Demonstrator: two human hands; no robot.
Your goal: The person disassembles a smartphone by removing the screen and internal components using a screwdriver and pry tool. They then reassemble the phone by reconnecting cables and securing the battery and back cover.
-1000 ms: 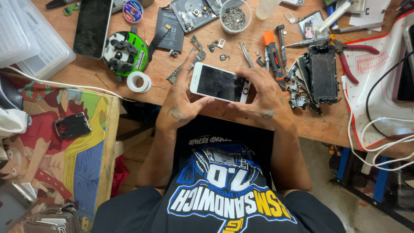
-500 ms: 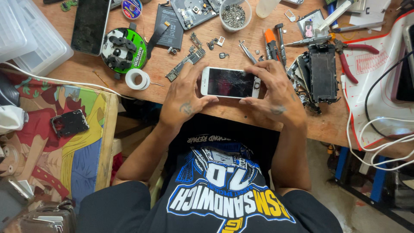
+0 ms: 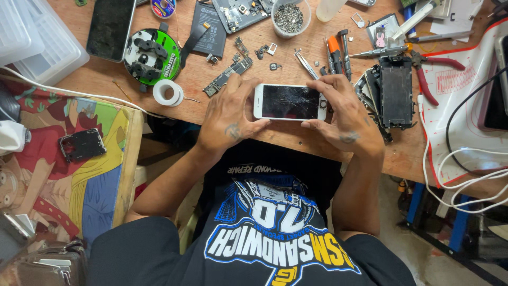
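Observation:
A white smartphone (image 3: 290, 102) with a cracked dark screen lies level above the wooden workbench (image 3: 264, 53), held sideways between both hands. My left hand (image 3: 228, 116) grips its left end, thumb along the lower edge. My right hand (image 3: 344, 114) grips the right end near the round home button, fingers curled over the top edge.
Stripped phone frames (image 3: 394, 90), red-handled pliers (image 3: 431, 74), screwdrivers and tweezers (image 3: 333, 53), a cup of screws (image 3: 289, 16), a circuit board (image 3: 228, 77), a tape roll (image 3: 168, 92), a green round tool (image 3: 152, 55), a black phone (image 3: 110, 26), plastic boxes (image 3: 32, 42), white cables (image 3: 465, 175) and a colourful board (image 3: 69, 159) surround them.
The phone has swung from tilted to level and moved slightly right. Both hands shifted with it, keeping their grip on its two ends.

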